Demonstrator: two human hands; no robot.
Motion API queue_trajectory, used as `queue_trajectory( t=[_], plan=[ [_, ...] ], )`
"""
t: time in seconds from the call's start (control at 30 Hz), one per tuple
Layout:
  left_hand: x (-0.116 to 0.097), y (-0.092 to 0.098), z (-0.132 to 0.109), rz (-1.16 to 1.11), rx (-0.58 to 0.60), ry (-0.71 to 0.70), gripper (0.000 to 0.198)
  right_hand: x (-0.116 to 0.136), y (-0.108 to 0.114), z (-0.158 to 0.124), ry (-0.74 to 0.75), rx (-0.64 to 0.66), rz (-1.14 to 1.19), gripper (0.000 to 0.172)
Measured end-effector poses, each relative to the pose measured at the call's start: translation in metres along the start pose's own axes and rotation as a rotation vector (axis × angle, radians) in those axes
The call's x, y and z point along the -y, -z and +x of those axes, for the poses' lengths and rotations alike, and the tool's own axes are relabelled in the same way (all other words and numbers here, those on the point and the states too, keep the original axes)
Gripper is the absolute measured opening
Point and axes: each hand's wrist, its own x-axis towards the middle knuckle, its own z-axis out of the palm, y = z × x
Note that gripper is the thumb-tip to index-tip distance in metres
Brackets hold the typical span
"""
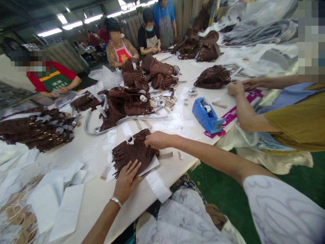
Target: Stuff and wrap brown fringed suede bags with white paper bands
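Observation:
In front of me a brown fringed handbag [135, 149] lies on a white sheet [153, 165] near the table's front edge. My left hand [127, 179] rests flat on the bag's lower part, its fingers spread over the fringe and leather. My right hand [157, 139] is closed at the bag's upper right edge, with fingertips pinched on the brown leather. A white wrapped piece [130, 140] sits on the bag's metal fitting. A white paper strip [158, 186] hangs over the table edge just below the bag.
A blue tape dispenser [207, 115] stands on the right. Brown bags [127, 101] lie beyond my work, and stacked fringed bags [38, 128] at left. White sheets [67, 210] cover the near left. A neighbour's hands [237, 88] work at right; several people sit or stand across the table.

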Motion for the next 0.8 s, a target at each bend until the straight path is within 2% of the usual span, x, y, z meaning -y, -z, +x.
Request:
queue_trajectory(
  t=[0.07, 0.13, 0.23, 0.3, 0.37, 0.43, 0.57, 0.67, 0.8],
  plan=[
    [0.000, -0.001, 0.000, 0.001, -0.004, -0.003, 0.058, 0.000, -0.001, 0.004, 0.030, -0.018, -0.032, 0.023],
    [0.000, -0.002, -0.001, 0.006, -0.014, -0.014, 0.058, -0.004, -0.008, -0.001, -0.018, -0.059, 0.030, 0.021],
    [-0.001, -0.004, -0.002, 0.026, -0.047, -0.030, 0.057, -0.011, -0.027, -0.024, -0.320, -0.176, 0.247, 0.017],
    [-0.001, -0.005, -0.004, 0.043, -0.070, -0.035, 0.057, -0.013, -0.042, -0.043, -0.522, -0.258, 0.328, 0.022],
    [-0.003, -0.006, -0.005, 0.060, -0.081, -0.033, 0.057, -0.011, -0.056, -0.056, -0.647, -0.306, 0.361, 0.023],
    [-0.004, -0.006, -0.006, 0.076, -0.083, -0.031, 0.056, -0.007, -0.070, -0.056, -0.736, -0.308, 0.450, 0.023],
    [-0.005, -0.006, -0.006, 0.099, -0.089, -0.032, 0.056, 0.002, -0.094, -0.031, -0.810, -0.261, 0.707, 0.043],
    [-0.006, -0.007, -0.006, 0.111, -0.097, -0.026, 0.055, 0.005, -0.105, -0.016, -0.838, -0.282, 0.863, 0.040],
    [-0.008, -0.005, -0.008, 0.104, -0.115, -0.003, 0.054, 0.009, -0.110, -0.017, -0.857, -0.362, 0.986, 0.037]
  ],
)
